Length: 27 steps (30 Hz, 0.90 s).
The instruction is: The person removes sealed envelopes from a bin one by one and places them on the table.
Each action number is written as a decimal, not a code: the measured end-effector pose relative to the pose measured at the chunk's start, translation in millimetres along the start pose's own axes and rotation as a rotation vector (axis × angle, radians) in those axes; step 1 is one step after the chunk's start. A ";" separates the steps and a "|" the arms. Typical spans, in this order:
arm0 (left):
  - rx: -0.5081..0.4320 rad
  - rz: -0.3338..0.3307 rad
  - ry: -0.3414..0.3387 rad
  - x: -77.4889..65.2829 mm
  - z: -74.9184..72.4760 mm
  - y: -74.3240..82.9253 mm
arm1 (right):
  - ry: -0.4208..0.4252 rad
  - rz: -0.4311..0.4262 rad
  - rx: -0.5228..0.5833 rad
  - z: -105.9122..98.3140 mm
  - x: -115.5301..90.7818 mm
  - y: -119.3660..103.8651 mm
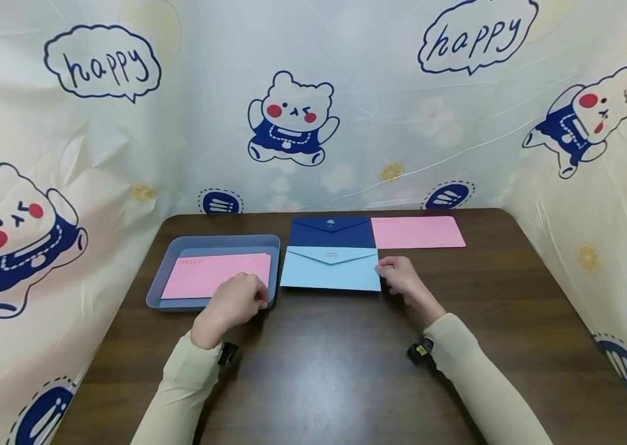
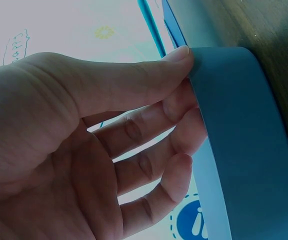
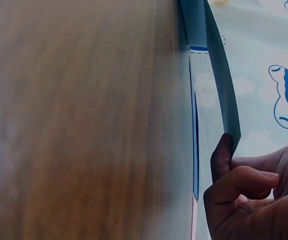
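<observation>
My right hand (image 1: 404, 281) pinches the right edge of a light blue envelope (image 1: 330, 275) with a pointed flap. In the right wrist view, that envelope (image 3: 224, 85) stands tilted off the table, held between thumb and finger. Behind it lies a dark blue envelope (image 1: 331, 233), its front partly covered in the head view. My left hand (image 1: 238, 298) grips the rim at the near right corner of a blue-grey tray (image 1: 157, 281). The left wrist view shows the thumb and curled fingers at the tray wall (image 2: 244, 135). Pink envelopes (image 1: 210, 278) lie stacked inside the tray.
A pink envelope (image 1: 419, 232) lies at the table's back edge, beside the dark blue one. The brown wooden table (image 1: 313, 371) is enclosed by a printed curtain (image 1: 369, 136) at the back and both sides.
</observation>
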<state>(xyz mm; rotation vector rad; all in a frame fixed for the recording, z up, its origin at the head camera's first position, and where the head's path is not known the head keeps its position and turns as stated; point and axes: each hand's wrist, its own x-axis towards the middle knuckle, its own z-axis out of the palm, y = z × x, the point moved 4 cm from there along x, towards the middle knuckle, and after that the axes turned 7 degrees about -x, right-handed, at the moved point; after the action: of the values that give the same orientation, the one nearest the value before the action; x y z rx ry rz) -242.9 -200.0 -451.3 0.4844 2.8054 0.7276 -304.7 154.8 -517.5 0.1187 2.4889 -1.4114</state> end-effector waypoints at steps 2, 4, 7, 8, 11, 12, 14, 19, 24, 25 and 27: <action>0.002 0.000 0.002 -0.6 0.4 -0.4 | -0.002 0.001 -0.012 -0.3 0.3 0.5; 0.006 0.001 0.006 -0.8 0.5 -0.6 | -0.005 0.000 -0.023 -0.4 0.7 0.6; 0.012 0.005 0.014 -1.2 0.6 -0.6 | -0.009 0.002 -0.038 -0.4 1.8 0.5; 0.012 0.007 0.015 -1.1 0.6 -0.6 | -0.008 0.002 -0.042 -0.6 2.1 0.3; 0.014 0.009 0.020 -1.2 0.6 -0.6 | -0.008 0.004 -0.048 -0.8 2.9 -0.4; 0.013 0.011 0.021 -1.4 0.7 -0.5 | -0.008 0.005 -0.050 -1.0 3.1 -0.7; 0.013 0.011 0.021 -1.3 1.1 -0.4 | -0.010 0.005 -0.052 -1.1 2.9 -0.6; 0.013 0.006 0.019 -0.8 1.9 -0.6 | -0.010 0.008 -0.058 -0.6 3.7 -0.3; 0.012 -0.001 0.015 0.2 1.8 -0.1 | 0.010 0.015 -0.077 0.3 6.6 0.2; 0.012 0.000 0.015 0.2 1.5 0.2 | 0.016 0.013 -0.082 0.5 7.2 0.0; 0.011 -0.001 0.014 0.3 0.9 0.3 | 0.025 0.014 -0.094 1.0 8.5 -1.1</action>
<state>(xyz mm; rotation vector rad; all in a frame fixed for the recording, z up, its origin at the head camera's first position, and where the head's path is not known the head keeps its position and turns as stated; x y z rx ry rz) -242.9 -199.3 -452.0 0.4817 2.8234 0.7186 -312.9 152.8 -519.5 0.1355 2.5640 -1.2923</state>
